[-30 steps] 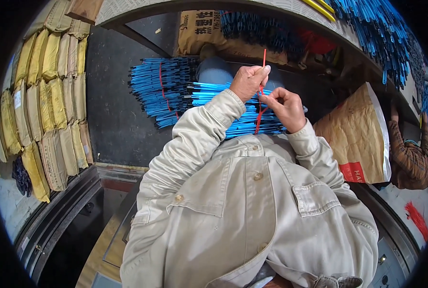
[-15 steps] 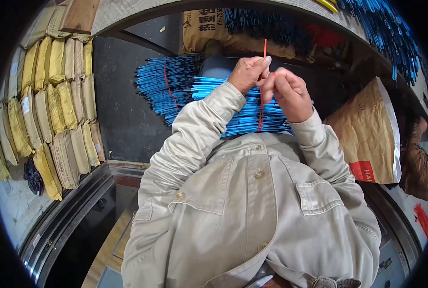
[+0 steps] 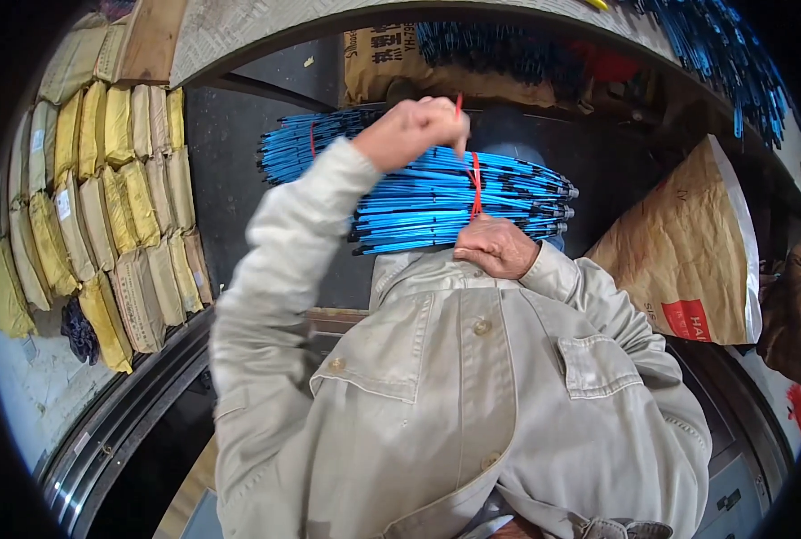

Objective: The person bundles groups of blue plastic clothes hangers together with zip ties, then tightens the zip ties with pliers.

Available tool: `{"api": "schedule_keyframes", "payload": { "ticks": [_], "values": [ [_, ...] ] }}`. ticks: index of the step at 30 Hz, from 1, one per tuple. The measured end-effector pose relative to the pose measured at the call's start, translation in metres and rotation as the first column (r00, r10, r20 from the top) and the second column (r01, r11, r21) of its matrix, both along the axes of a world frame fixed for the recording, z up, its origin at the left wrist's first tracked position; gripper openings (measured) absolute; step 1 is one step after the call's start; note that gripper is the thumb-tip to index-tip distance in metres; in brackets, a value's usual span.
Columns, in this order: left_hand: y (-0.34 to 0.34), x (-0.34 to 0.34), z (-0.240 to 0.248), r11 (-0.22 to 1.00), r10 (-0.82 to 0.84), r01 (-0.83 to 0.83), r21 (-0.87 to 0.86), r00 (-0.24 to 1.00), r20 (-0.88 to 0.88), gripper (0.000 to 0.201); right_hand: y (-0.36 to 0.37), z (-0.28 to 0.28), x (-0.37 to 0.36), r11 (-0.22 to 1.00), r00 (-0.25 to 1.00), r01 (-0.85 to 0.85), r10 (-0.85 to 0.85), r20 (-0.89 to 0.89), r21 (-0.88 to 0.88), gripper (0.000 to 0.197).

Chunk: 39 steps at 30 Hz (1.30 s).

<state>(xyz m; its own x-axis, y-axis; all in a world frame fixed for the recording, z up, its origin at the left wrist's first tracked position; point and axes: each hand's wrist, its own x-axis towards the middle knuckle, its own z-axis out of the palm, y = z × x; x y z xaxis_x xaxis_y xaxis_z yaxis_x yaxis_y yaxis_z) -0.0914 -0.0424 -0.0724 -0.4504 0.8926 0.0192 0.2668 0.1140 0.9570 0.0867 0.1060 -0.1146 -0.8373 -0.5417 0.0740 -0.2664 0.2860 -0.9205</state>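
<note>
Dark surface (image 3: pixel 265 207), tan sacks (image 3: pixel 104 225) at left. My left hand (image 3: pixel 414 130) pinches the red tie (image 3: pixel 476 184) looped around the blue rod bundle (image 3: pixel 436 202); my right hand (image 3: pixel 499 247) clasps it beneath. Tie wrapped, seemingly not yet knotted; another bundle (image 3: pixel 306 148) lies tied.

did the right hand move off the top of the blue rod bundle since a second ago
Yes. The right hand dropped from beside the left hand to the near underside of the blue rod bundle.
</note>
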Motion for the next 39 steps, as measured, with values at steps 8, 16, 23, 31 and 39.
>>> {"api": "schedule_keyframes", "payload": {
  "ticks": [8, 16, 23, 31, 39],
  "values": [
    [-0.012, 0.002, -0.003, 0.997, -0.045, -0.052, -0.064, 0.301, -0.952, 0.017, -0.001, -0.006, -0.005, 0.998, 0.983, 0.002, -0.014, -0.181, -0.066, 0.010],
    [0.063, 0.055, -0.041, 0.768, 0.531, -0.606, -0.207, 0.421, 0.736, 0.031, 0.002, -0.007, -0.008, 0.995, 0.938, 0.050, -0.076, -0.338, -0.084, 0.009],
    [0.090, -0.045, -0.153, 0.487, 0.866, -0.826, -0.284, 0.415, 0.279, 0.024, -0.001, 0.008, -0.076, 0.781, 0.847, 0.498, -0.531, 0.020, -0.378, 0.011],
    [0.107, -0.086, -0.140, 0.594, 0.582, -0.750, -0.291, 0.650, -0.488, 0.035, -0.013, 0.004, -0.057, 0.862, 0.770, 0.457, -0.507, -0.388, -0.218, 0.010],
    [0.078, -0.058, -0.102, 0.638, -0.254, 0.189, -0.746, 0.967, 0.028, 0.026, -0.014, -0.003, -0.012, 0.953, 0.771, 0.172, -0.289, -0.567, -0.251, 0.007]
  ]
}}
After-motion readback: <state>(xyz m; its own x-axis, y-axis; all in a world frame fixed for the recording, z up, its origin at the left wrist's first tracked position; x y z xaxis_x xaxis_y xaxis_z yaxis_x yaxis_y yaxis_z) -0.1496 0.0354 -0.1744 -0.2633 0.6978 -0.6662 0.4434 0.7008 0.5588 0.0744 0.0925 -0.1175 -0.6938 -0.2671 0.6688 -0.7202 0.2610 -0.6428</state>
